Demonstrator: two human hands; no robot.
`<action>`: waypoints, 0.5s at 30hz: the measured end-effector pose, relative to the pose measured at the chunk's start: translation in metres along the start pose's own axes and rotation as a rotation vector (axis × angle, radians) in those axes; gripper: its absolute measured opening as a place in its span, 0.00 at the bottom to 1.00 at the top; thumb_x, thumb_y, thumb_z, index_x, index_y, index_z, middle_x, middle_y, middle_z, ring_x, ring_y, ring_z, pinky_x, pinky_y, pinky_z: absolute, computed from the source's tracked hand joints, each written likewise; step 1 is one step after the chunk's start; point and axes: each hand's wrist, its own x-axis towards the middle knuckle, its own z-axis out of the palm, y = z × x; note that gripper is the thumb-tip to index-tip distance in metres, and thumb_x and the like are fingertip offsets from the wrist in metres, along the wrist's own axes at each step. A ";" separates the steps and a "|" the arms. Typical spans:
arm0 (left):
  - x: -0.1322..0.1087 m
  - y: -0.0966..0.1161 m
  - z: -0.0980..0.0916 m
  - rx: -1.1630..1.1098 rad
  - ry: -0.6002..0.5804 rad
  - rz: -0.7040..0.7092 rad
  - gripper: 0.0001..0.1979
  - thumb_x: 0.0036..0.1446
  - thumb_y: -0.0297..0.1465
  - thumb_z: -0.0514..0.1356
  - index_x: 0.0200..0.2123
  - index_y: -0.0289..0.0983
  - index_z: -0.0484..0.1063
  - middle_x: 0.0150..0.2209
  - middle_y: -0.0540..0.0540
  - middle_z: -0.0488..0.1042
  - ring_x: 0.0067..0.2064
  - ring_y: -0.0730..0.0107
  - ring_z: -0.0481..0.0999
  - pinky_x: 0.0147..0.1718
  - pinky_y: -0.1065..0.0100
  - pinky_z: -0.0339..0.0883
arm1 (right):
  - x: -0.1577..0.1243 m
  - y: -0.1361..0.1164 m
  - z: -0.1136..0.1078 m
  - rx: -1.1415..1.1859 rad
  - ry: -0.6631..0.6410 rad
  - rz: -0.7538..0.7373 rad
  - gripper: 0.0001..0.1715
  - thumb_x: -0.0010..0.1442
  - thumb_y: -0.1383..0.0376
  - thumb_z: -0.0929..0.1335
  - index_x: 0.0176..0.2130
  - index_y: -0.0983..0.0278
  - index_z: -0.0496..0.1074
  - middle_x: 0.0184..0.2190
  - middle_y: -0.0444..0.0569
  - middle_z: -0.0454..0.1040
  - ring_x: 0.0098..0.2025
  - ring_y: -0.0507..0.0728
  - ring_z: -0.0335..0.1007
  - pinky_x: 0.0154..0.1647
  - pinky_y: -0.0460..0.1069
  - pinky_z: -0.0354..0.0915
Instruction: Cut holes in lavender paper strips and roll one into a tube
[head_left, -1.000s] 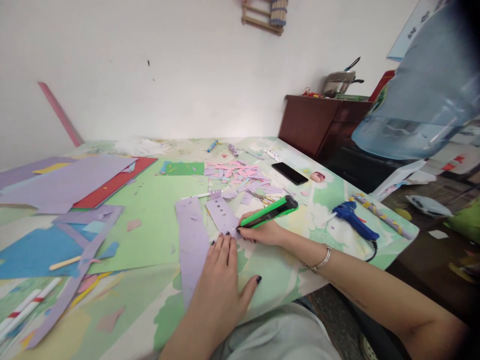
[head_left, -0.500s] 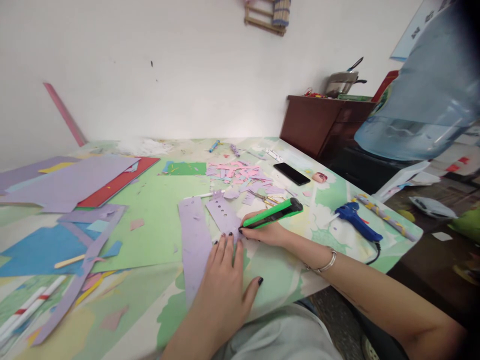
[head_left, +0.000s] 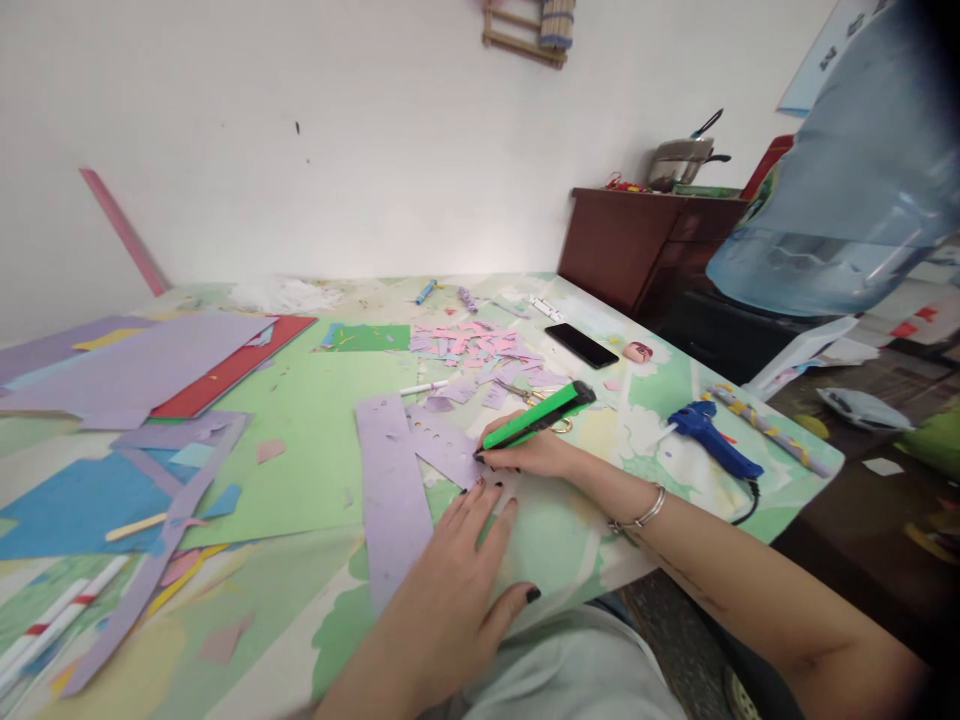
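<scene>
My right hand (head_left: 534, 451) grips a green and black utility knife (head_left: 536, 417) like a pen, its tip end down at a small purple paper piece (head_left: 441, 447) with a row of holes. My fingers hide the blade and the piece's right end. My left hand (head_left: 454, 570) lies flat with fingers spread, its fingertips at the near edge of that piece. Under and beside the left hand runs a longer purple paper strip (head_left: 388, 480). Gold-handled scissors (head_left: 529, 393) lie just behind the knife, partly hidden by it.
Paper scraps (head_left: 480, 343) are heaped behind the hands. A phone (head_left: 581, 345), a blue glue gun (head_left: 712, 437) and a decorated stick (head_left: 772, 428) lie on the right. Large coloured sheets (head_left: 165, 360) and a light green sheet (head_left: 307, 430) cover the left. A water bottle (head_left: 817, 230) stands beyond the table.
My left hand has shifted slightly right, its fingers more spread. The holed purple piece has turned a little, its far end now lifted or curled. The knife stays in my right hand.
</scene>
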 end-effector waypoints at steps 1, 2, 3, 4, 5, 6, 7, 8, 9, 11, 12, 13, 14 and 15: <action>0.000 0.000 -0.001 -0.014 0.037 -0.001 0.25 0.61 0.37 0.49 0.59 0.35 0.56 0.61 0.36 0.58 0.62 0.55 0.56 0.56 0.52 0.58 | 0.000 0.000 -0.001 0.015 -0.011 0.013 0.05 0.52 0.67 0.67 0.28 0.67 0.71 0.19 0.41 0.65 0.21 0.47 0.58 0.20 0.42 0.57; 0.000 0.000 -0.002 -0.028 0.080 -0.001 0.21 0.61 0.35 0.48 0.56 0.34 0.59 0.58 0.36 0.62 0.59 0.57 0.61 0.54 0.54 0.61 | 0.001 0.000 -0.003 0.037 -0.032 0.022 0.04 0.51 0.67 0.67 0.27 0.67 0.70 0.18 0.41 0.65 0.20 0.47 0.58 0.19 0.42 0.57; 0.001 -0.001 -0.002 -0.042 0.127 0.001 0.18 0.62 0.32 0.47 0.54 0.34 0.62 0.54 0.36 0.66 0.55 0.59 0.65 0.52 0.55 0.63 | 0.001 0.001 -0.005 0.062 -0.058 0.030 0.04 0.51 0.68 0.67 0.27 0.68 0.70 0.18 0.40 0.65 0.20 0.47 0.58 0.19 0.42 0.57; 0.001 -0.001 -0.003 -0.052 0.173 0.004 0.17 0.62 0.30 0.47 0.51 0.33 0.64 0.50 0.37 0.69 0.52 0.60 0.67 0.50 0.56 0.64 | 0.001 0.002 -0.007 0.087 -0.086 0.039 0.04 0.50 0.68 0.67 0.26 0.68 0.70 0.17 0.40 0.65 0.19 0.47 0.57 0.19 0.42 0.57; 0.002 -0.002 -0.003 -0.054 0.217 0.007 0.15 0.62 0.28 0.47 0.49 0.33 0.65 0.47 0.37 0.71 0.49 0.61 0.69 0.49 0.56 0.65 | 0.001 0.004 -0.010 0.105 -0.106 0.051 0.04 0.50 0.68 0.67 0.27 0.68 0.70 0.17 0.40 0.65 0.19 0.47 0.57 0.18 0.41 0.57; 0.002 -0.003 -0.002 -0.048 0.254 0.010 0.15 0.61 0.27 0.47 0.48 0.33 0.66 0.46 0.37 0.71 0.48 0.61 0.69 0.48 0.56 0.66 | 0.001 0.006 -0.014 0.113 -0.116 0.067 0.04 0.49 0.67 0.68 0.27 0.68 0.70 0.17 0.40 0.65 0.19 0.46 0.57 0.18 0.41 0.57; 0.002 -0.003 -0.002 -0.036 0.280 0.011 0.14 0.61 0.27 0.48 0.48 0.32 0.66 0.45 0.37 0.71 0.48 0.60 0.69 0.48 0.55 0.65 | 0.001 0.007 -0.017 0.111 -0.118 0.083 0.05 0.48 0.67 0.69 0.28 0.68 0.71 0.17 0.40 0.66 0.19 0.46 0.57 0.18 0.41 0.56; 0.003 -0.004 -0.002 -0.020 0.293 0.014 0.14 0.60 0.27 0.48 0.48 0.32 0.66 0.46 0.37 0.71 0.49 0.59 0.68 0.49 0.54 0.64 | 0.000 0.009 -0.021 0.102 -0.115 0.097 0.06 0.48 0.67 0.69 0.29 0.69 0.72 0.17 0.40 0.66 0.19 0.46 0.58 0.18 0.41 0.56; 0.003 -0.004 -0.001 -0.001 0.291 0.016 0.15 0.60 0.27 0.49 0.48 0.31 0.66 0.47 0.36 0.70 0.51 0.58 0.67 0.50 0.53 0.63 | -0.001 0.010 -0.026 0.089 -0.119 0.103 0.07 0.48 0.67 0.69 0.30 0.69 0.72 0.17 0.40 0.67 0.19 0.46 0.58 0.18 0.41 0.57; 0.002 -0.004 -0.001 0.043 0.250 0.020 0.16 0.60 0.27 0.49 0.50 0.32 0.66 0.51 0.36 0.69 0.56 0.56 0.62 0.54 0.51 0.59 | -0.003 0.010 -0.033 0.071 -0.155 0.095 0.08 0.48 0.67 0.70 0.31 0.70 0.73 0.17 0.41 0.67 0.19 0.46 0.58 0.18 0.41 0.57; 0.002 -0.003 -0.001 0.066 0.215 0.018 0.17 0.60 0.29 0.49 0.51 0.32 0.65 0.54 0.37 0.67 0.59 0.54 0.59 0.55 0.49 0.57 | -0.003 0.010 -0.037 0.065 -0.184 0.083 0.09 0.48 0.66 0.70 0.31 0.70 0.73 0.17 0.41 0.67 0.19 0.46 0.58 0.18 0.41 0.57; 0.002 -0.003 -0.002 0.088 0.174 0.015 0.19 0.60 0.31 0.50 0.53 0.33 0.64 0.56 0.37 0.65 0.61 0.52 0.56 0.56 0.47 0.55 | -0.003 0.010 -0.039 0.059 -0.217 0.070 0.09 0.48 0.66 0.70 0.31 0.71 0.74 0.18 0.41 0.67 0.19 0.46 0.58 0.18 0.41 0.57; 0.002 -0.002 -0.002 0.109 0.131 0.011 0.21 0.60 0.34 0.50 0.55 0.34 0.62 0.59 0.38 0.62 0.63 0.50 0.52 0.56 0.44 0.53 | -0.003 0.009 -0.042 0.051 -0.250 0.060 0.10 0.48 0.65 0.70 0.31 0.71 0.74 0.18 0.41 0.67 0.19 0.46 0.58 0.18 0.41 0.57; 0.003 -0.002 -0.002 0.125 0.088 0.006 0.23 0.60 0.36 0.50 0.57 0.36 0.60 0.61 0.40 0.59 0.64 0.47 0.49 0.56 0.42 0.51 | -0.003 0.009 -0.044 0.045 -0.273 0.054 0.10 0.48 0.65 0.70 0.31 0.71 0.74 0.18 0.41 0.67 0.19 0.46 0.58 0.18 0.41 0.57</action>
